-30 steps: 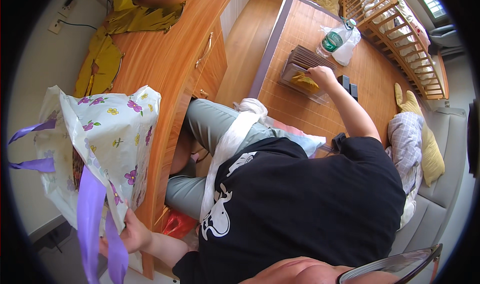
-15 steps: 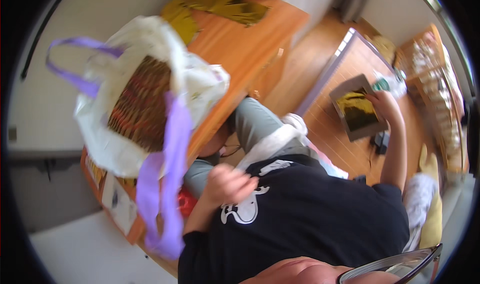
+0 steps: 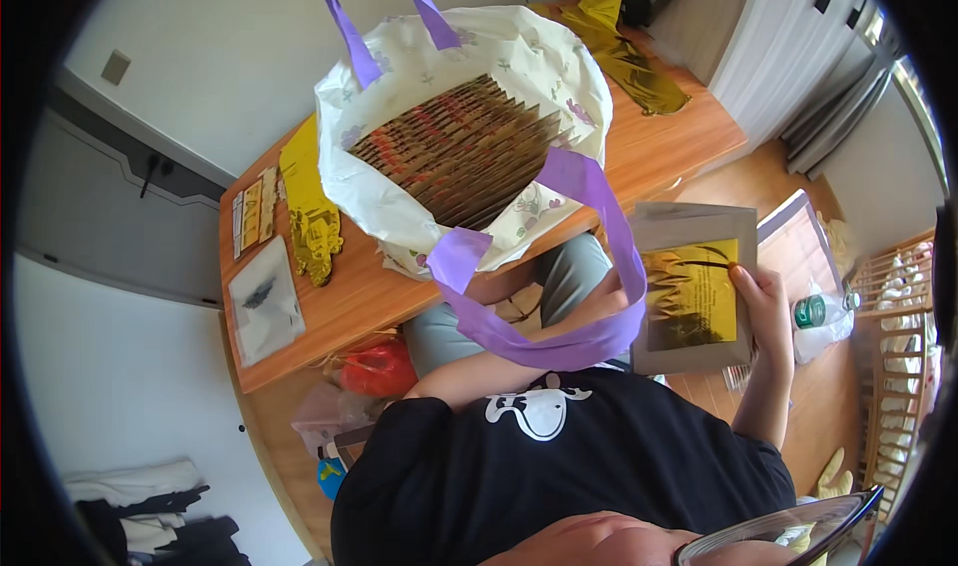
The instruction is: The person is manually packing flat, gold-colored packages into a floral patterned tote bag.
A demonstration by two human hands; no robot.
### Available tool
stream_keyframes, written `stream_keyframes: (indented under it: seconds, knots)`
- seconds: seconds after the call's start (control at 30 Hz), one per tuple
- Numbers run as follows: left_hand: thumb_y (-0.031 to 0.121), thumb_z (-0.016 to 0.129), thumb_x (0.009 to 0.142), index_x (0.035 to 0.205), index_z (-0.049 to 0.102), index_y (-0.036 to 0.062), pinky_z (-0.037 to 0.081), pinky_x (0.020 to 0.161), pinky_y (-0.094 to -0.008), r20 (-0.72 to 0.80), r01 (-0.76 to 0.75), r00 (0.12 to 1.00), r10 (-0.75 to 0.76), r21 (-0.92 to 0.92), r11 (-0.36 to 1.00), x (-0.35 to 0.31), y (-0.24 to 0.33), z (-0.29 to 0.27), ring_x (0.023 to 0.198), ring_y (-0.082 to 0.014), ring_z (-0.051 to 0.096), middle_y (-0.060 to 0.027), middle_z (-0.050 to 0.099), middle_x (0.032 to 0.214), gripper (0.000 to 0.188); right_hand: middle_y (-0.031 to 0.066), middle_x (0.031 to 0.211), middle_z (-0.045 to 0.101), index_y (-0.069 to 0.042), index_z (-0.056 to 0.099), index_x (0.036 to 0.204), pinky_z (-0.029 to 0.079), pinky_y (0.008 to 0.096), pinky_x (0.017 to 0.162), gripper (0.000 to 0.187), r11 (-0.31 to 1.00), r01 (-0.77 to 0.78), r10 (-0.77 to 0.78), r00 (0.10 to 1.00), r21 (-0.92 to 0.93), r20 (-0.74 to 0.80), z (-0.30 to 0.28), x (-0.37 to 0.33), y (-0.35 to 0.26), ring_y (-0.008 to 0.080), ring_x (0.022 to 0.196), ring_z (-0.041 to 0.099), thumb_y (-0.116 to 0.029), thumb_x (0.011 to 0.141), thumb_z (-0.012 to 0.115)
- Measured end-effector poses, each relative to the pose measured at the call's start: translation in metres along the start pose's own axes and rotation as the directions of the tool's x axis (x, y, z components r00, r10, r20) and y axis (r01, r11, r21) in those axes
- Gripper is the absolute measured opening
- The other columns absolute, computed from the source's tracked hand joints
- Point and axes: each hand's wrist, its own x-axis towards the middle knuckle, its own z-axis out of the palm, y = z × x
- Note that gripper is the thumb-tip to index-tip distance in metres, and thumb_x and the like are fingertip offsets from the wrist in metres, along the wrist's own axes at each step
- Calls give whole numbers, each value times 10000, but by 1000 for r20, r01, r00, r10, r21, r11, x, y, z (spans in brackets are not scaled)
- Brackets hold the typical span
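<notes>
In my right hand (image 3: 762,311) is a grey, see-through flat sleeve (image 3: 699,359) with a shiny gold sheet (image 3: 714,291) inside. My thumb lies over its right edge, with the fingers behind. My left forearm crosses my lap, and my left hand (image 3: 605,298) is mostly hidden behind a purple bag handle (image 3: 584,354), close to the sleeve's left edge; its fingers do not show. On the table stands a white patterned bag (image 3: 349,182) with purple handles. A tight row of brown, jagged-edged flat pieces with red marks (image 3: 454,152) fills it.
The wooden table (image 3: 659,157) bears gold foil (image 3: 311,202) at left and more gold foil (image 3: 624,62) at the far right. A clear packet (image 3: 267,301) lies near its left end. Below are a red bag (image 3: 377,368) and, at right, a bottle (image 3: 820,310) and wooden crib (image 3: 893,356).
My view has swung, and the bag now appears farther right. The sleeve has come nearer, in front of me. My left hand has moved from my chest toward the sleeve, behind the handle.
</notes>
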Motion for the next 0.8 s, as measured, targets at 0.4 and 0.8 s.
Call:
stream_keyframes:
  seconds: [0.4, 0.8]
  knots:
    - [199, 653, 988, 1571, 223, 110, 386, 1156, -421, 39, 12, 999, -8, -115, 993, 13, 27, -15, 1374, -258, 473, -116, 462, 1490, 731, 77, 1230, 653, 19, 537, 1391, 470, 262, 954, 449, 978, -7, -12, 996, 210, 90, 34, 17, 1, 119, 1098, 607, -298, 1074, 515]
    - [239, 621, 1005, 1505, 394, 53, 440, 1099, -366, 122, 227, 973, -193, -422, 877, -28, 80, 3, 1306, -214, 540, -111, 527, 1443, 579, 291, 1580, 269, -134, 371, 1493, 183, 647, 1195, 1065, -1, 914, -788, 249, -406, 563, -13, 24, -34, 512, 1472, 261, -414, 611, 898]
